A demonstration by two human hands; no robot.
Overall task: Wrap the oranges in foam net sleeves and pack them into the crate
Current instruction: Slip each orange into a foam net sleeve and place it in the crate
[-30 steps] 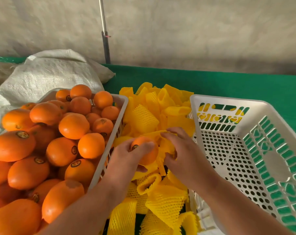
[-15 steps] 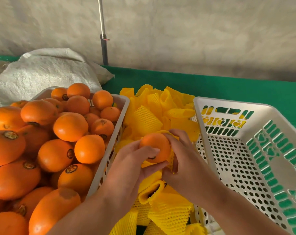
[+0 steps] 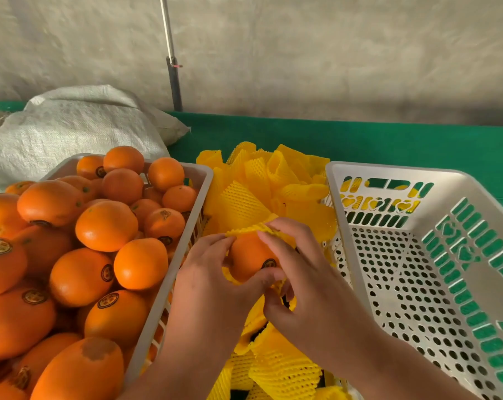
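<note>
Between two white plastic baskets, both hands work over a pile of yellow foam net sleeves (image 3: 253,194). Fingers of the left hand (image 3: 212,281) curl round one orange (image 3: 249,259), while the right hand (image 3: 308,287) pinches a foam sleeve (image 3: 256,228) stretched over the fruit's top. Left of them, the full basket (image 3: 184,261) brims with loose oranges (image 3: 106,225), its rim touching the left wrist. Right of them, the perforated crate (image 3: 339,215) stands just beside the right forearm, its floor bare. Green cloth (image 3: 360,140) covers the table; a woven sack (image 3: 71,125) and a metal pole (image 3: 172,67) stand before a pale wall.
</note>
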